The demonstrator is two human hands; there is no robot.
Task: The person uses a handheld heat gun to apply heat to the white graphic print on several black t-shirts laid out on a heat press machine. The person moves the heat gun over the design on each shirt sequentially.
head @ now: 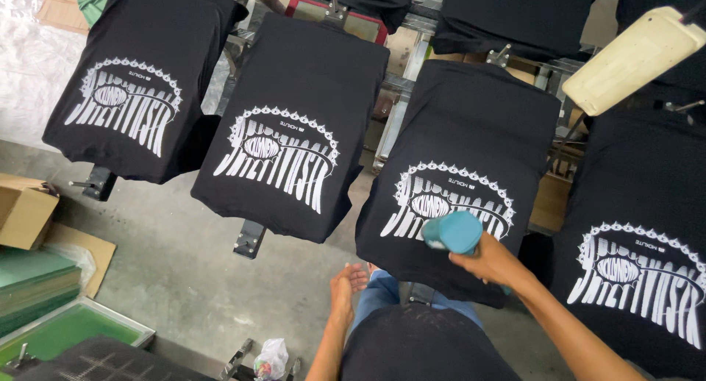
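My right hand point(491, 261) grips a teal, pistol-shaped handheld tool point(452, 232) and holds it just over the white print on a black T-shirt point(471, 131) stretched on a printing pallet in front of me. My left hand point(344, 285) hangs at my side, fingers loosely apart, holding nothing, just below the neighbouring black printed shirt point(294, 123). Further black shirts with the same white print lie on pallets at the far left point(140, 79) and at the right point(647, 226).
A bare cream pallet board point(632, 57) sticks out at the upper right. Cardboard boxes point(22, 212) and stacked green-meshed screens point(51, 315) stand on the concrete floor at the left. A small plastic bag point(271, 357) lies by a metal bracket near my feet.
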